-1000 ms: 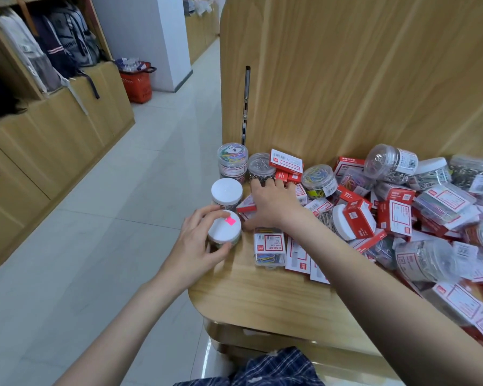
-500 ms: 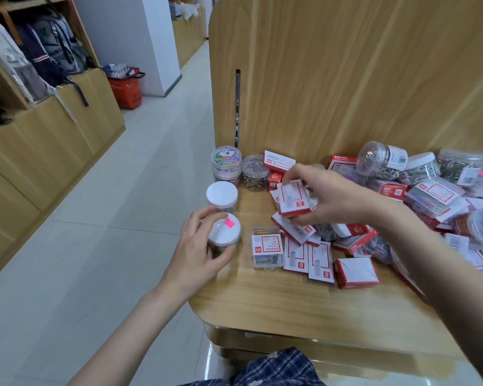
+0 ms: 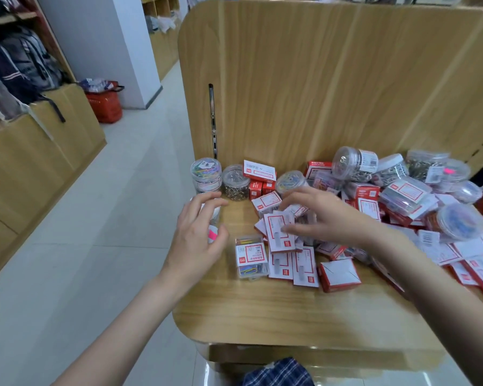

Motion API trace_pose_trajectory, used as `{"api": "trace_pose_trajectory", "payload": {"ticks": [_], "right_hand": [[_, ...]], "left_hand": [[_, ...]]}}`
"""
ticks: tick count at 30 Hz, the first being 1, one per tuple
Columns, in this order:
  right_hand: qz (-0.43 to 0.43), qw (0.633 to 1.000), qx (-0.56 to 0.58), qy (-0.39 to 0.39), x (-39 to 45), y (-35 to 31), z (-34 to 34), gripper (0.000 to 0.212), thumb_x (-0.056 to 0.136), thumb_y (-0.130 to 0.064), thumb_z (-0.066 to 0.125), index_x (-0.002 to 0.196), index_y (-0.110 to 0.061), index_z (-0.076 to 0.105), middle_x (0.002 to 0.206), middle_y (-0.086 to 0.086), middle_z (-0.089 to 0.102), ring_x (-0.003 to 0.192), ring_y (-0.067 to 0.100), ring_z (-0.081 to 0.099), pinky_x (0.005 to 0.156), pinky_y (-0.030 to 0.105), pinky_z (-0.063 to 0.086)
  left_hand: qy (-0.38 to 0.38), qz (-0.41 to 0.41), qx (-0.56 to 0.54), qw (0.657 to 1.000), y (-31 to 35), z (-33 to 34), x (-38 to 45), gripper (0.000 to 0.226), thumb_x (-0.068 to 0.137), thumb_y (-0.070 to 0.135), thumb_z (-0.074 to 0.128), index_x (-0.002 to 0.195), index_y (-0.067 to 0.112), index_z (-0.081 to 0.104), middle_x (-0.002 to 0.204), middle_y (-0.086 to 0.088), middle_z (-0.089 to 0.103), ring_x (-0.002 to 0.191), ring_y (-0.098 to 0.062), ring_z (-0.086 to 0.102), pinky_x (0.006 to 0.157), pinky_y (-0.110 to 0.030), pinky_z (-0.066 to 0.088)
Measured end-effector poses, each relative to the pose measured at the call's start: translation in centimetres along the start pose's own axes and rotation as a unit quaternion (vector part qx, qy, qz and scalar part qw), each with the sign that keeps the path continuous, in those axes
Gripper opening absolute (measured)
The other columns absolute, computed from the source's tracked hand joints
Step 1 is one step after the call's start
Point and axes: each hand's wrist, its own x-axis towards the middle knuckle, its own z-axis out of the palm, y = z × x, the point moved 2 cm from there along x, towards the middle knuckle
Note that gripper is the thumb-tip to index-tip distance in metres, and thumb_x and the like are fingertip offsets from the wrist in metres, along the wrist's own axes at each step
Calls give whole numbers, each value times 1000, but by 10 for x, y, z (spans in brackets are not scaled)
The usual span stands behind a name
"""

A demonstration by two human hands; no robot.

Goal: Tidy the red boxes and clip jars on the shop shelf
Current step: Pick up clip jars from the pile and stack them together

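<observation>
While right hand point(image 3: 322, 215) fingers pinch red box point(image 3: 278, 232), left hand point(image 3: 195, 235) cups white-lidded jar point(image 3: 213, 228).

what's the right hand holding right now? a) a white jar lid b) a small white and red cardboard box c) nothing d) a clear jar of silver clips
b: the right hand pinches a small white and red cardboard box between thumb and fingers, just above the flat boxes lying on the wooden shelf.
</observation>
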Motion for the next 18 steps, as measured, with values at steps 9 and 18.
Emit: {"api": "trace_pose_trajectory", "payload": {"ticks": [9,18], "right_hand": [[70,994,-34,75,89,17,-5,44,80,-21,66,117,-6,48,114,14,57,107,31,50,85,36,40],[49,996,-61,48,99,20,-2,53,70,-23,70,118,-9,51,102,6,39,104,26,43,92,36,37]], "left_hand": [[-5,-6,49,999,-7,5,31,40,76,30,38,104,11,61,118,-4,53,114,-14,41,97,-24,25],[-4,-53,54,997,-20,2,19,42,75,30,39,106,12,61,120,-5,51,111,-17,40,91,-49,44]]}}
